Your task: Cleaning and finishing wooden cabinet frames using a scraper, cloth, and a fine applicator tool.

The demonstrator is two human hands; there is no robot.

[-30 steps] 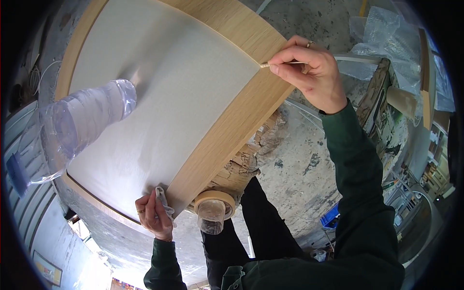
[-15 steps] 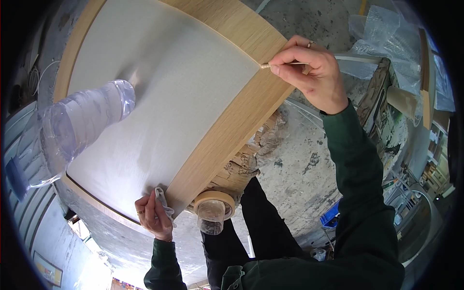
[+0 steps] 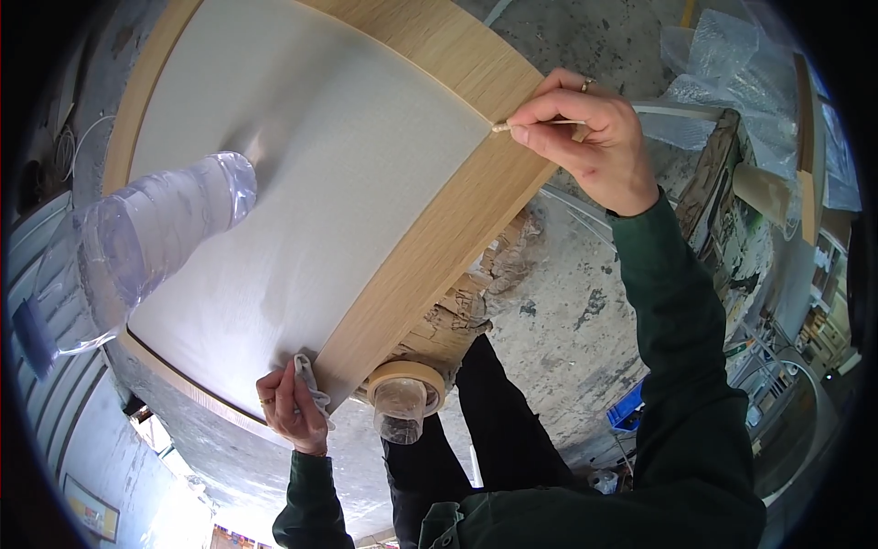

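A large panel with a pale grey-white face (image 3: 302, 183) and a light wood frame (image 3: 439, 247) lies tilted in front of me. My right hand (image 3: 585, 146) pinches a thin stick or fine brush (image 3: 540, 123), its tip touching the inner edge of the wood frame at the upper right. My left hand (image 3: 291, 407) grips a small crumpled white cloth (image 3: 309, 384) and rests at the lower corner of the frame. A clear plastic bottle (image 3: 155, 238) lies on the panel's left part.
A roll of tan masking tape (image 3: 407, 377) sits around a clear plastic cup (image 3: 399, 412) just below the panel's corner. Paint-spattered concrete floor (image 3: 567, 320) lies underneath. Bubble wrap (image 3: 722, 64), wooden boards and shelving stand at the right; a blue crate (image 3: 626, 412) sits by my leg.
My right hand has shifted very slightly along the frame edge with the stick. My left hand and the cloth stay in place.
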